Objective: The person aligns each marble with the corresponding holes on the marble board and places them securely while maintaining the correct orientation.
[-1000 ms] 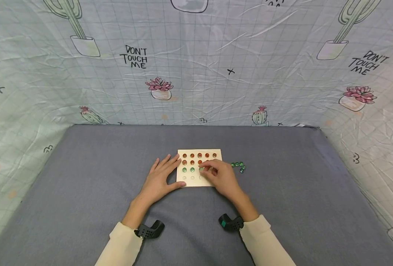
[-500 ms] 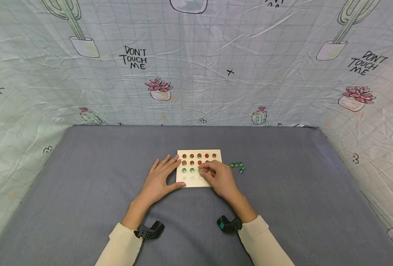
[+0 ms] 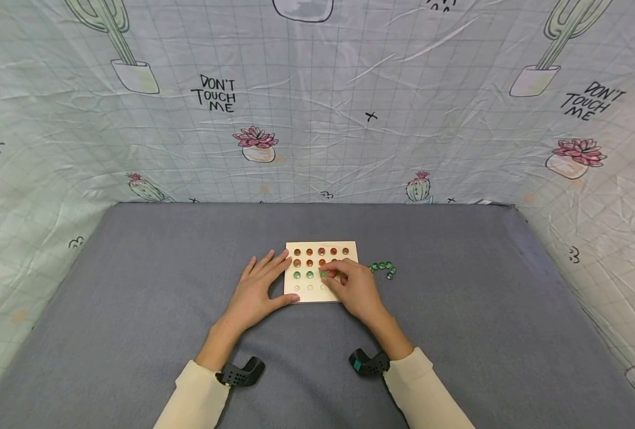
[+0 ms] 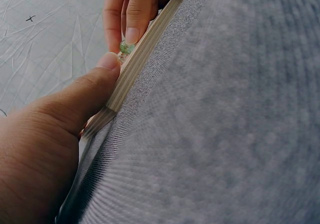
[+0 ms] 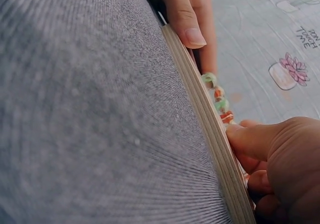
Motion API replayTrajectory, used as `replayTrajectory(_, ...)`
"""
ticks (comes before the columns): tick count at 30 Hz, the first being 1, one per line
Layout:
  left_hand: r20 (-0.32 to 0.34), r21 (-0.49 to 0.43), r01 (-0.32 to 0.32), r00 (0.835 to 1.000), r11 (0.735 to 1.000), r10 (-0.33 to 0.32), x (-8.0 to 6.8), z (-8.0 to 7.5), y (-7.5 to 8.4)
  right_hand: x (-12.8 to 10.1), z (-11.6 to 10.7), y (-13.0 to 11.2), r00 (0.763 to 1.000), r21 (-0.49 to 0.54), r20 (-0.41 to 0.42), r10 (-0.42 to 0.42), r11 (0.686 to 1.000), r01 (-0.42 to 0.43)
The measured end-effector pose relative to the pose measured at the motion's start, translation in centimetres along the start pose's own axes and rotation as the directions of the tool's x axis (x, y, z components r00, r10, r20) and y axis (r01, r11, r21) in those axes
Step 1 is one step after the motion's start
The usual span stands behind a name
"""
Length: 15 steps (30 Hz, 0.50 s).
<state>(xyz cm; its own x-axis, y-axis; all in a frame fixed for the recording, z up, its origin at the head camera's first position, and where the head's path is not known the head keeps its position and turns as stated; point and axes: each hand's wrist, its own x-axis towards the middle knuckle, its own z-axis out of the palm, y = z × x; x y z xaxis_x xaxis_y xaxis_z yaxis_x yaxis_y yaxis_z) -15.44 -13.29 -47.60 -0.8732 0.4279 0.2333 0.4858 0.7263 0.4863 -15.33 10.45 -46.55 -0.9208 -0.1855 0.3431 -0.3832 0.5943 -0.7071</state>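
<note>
A pale wooden board (image 3: 317,297) with rows of round hollows lies mid-table in the head view. Amber-red glass gems (image 3: 309,252) fill its far rows, partly hidden by the right hand. Two green glass gems (image 3: 303,274) sit at the left of the third row. My left hand (image 3: 257,290) rests along the board's left edge, fingers spread, thumb on the near corner. My right hand (image 3: 357,291) bends over the board, thumb and fingertips pinching a green glass gem (image 3: 324,274) at the row's third hollow. Clear round hollows (image 3: 310,288) show in the nearest row.
Several loose green gems (image 3: 382,266) lie on the grey cloth (image 3: 457,310) just right of the board. Black camera bands (image 3: 369,362) sit on both wrists. A patterned fabric backdrop (image 3: 317,119) rises behind and at the sides.
The right hand has shifted very slightly left and its wrist has lowered a little, fingertips staying at the same hollow. The left hand and the board keep their places.
</note>
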Motion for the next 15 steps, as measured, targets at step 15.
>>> replayTrajectory(15,-0.005,0.003,-0.004,1.0,1.0,0.004,-0.05,0.04,0.01,-0.05,-0.05,-0.19,1.0,0.014,-0.001,0.018,1.0,-0.018)
